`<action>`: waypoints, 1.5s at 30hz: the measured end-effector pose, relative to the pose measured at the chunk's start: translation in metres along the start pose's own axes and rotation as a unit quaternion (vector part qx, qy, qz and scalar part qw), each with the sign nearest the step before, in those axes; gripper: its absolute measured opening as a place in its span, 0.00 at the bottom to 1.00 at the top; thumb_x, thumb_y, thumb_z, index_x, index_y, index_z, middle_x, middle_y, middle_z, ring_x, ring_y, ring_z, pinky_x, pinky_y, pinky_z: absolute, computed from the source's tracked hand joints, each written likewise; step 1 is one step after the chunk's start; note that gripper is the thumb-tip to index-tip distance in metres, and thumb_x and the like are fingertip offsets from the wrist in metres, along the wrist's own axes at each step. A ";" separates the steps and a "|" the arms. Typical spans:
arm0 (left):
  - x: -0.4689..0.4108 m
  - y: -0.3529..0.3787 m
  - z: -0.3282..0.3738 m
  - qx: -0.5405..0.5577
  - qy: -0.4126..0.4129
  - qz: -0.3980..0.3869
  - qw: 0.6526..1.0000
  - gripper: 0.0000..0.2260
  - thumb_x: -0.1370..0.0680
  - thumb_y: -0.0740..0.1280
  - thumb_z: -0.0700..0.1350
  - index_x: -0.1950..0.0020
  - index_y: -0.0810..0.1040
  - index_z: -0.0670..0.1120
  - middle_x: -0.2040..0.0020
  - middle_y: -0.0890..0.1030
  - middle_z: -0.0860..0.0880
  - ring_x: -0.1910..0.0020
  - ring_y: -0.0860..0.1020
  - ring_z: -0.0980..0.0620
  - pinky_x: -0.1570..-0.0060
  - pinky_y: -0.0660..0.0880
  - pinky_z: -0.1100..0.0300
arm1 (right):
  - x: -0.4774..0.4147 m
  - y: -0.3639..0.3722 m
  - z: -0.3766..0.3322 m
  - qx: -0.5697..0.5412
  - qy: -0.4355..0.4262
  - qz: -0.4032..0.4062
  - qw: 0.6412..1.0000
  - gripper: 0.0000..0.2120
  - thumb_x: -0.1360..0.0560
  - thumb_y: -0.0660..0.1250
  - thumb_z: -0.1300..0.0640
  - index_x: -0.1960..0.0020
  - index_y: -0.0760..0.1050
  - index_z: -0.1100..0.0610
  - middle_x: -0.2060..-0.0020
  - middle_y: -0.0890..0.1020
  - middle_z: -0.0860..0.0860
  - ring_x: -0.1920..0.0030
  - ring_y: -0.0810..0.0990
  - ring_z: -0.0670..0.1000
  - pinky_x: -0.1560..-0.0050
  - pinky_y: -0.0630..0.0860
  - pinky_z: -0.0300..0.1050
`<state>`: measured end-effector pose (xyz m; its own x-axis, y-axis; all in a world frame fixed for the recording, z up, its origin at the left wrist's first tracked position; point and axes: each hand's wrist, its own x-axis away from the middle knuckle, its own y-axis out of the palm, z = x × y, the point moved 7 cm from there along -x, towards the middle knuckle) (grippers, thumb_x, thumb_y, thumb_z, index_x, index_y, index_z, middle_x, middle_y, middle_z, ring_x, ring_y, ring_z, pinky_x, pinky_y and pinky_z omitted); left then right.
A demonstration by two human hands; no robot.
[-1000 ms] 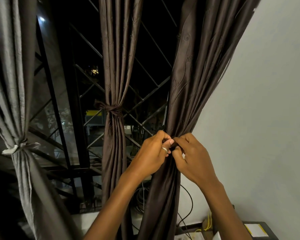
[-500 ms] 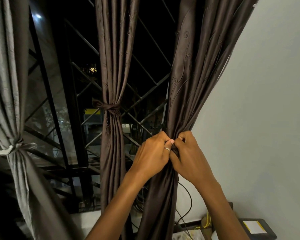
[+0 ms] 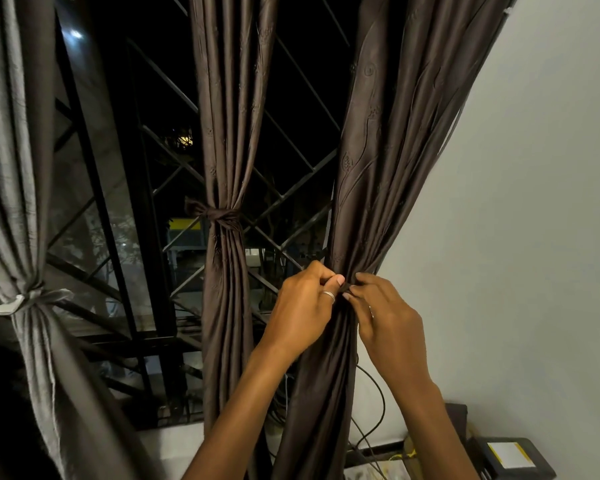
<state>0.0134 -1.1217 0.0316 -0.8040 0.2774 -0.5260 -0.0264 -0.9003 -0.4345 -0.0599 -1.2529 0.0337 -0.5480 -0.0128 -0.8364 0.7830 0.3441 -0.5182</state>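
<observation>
1. The left grip point(image 3: 302, 308) pinches the tie point(image 3: 346, 288) between thumb and fingers.
2. The right grip point(image 3: 385, 315) pinches the same tie from the right.
3. The tie sits at the gathered curtain's point(image 3: 378, 168) waist, just beside the wall point(image 3: 534, 237).

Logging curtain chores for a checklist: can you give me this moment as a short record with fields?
Work: tying back the right-hand brown curtain
Left hand: pinches the tie-back at the gathered fabric
Right hand: pinches the same tie-back
Middle curtain: already tied
Grey curtain: already tied, pale band
Backdrop: window grille, dark outside
</observation>
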 end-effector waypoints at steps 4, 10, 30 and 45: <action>0.011 0.000 -0.002 -0.014 0.009 0.067 0.998 0.10 0.18 0.63 0.54 0.45 0.80 0.50 0.44 0.72 0.56 0.54 0.78 0.61 0.57 0.80 0.62 | 0.002 -0.008 0.001 -0.013 0.059 0.026 0.998 0.04 0.21 0.71 0.57 0.47 0.83 0.55 0.46 0.79 0.50 0.55 0.80 0.46 0.59 0.78 0.37; 0.027 0.008 -0.009 0.087 -0.060 0.085 0.991 0.07 0.18 0.65 0.52 0.46 0.79 0.51 0.52 0.81 0.54 0.56 0.82 0.60 0.65 0.81 0.61 | 0.014 -0.001 0.011 -0.126 0.160 0.020 0.979 0.04 0.21 0.71 0.57 0.47 0.83 0.50 0.54 0.84 0.43 0.54 0.83 0.43 0.51 0.81 0.40; 0.024 -0.005 -0.021 0.194 -0.108 0.134 0.966 0.04 0.21 0.71 0.44 0.49 0.84 0.46 0.60 0.84 0.55 0.62 0.84 0.55 0.57 0.84 0.53 | 0.022 -0.026 0.048 -0.174 0.323 0.026 0.930 0.04 0.23 0.74 0.55 0.54 0.82 0.46 0.61 0.84 0.39 0.56 0.82 0.37 0.56 0.73 0.26; 0.027 -0.003 -0.023 0.178 -0.119 0.142 0.966 0.03 0.19 0.67 0.47 0.47 0.80 0.49 0.56 0.82 0.52 0.58 0.83 0.55 0.61 0.82 0.61 | 0.028 -0.005 0.039 -0.227 0.352 0.024 0.908 0.10 0.22 0.71 0.54 0.54 0.78 0.39 0.57 0.84 0.40 0.53 0.85 0.48 0.46 0.82 0.51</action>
<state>0.0058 -1.1034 0.0018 -0.9218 -0.0440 -0.3852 0.0462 -0.9989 0.0035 -0.0678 -1.2916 0.0065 -0.6944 0.5602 -0.4516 0.6960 0.6823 -0.2238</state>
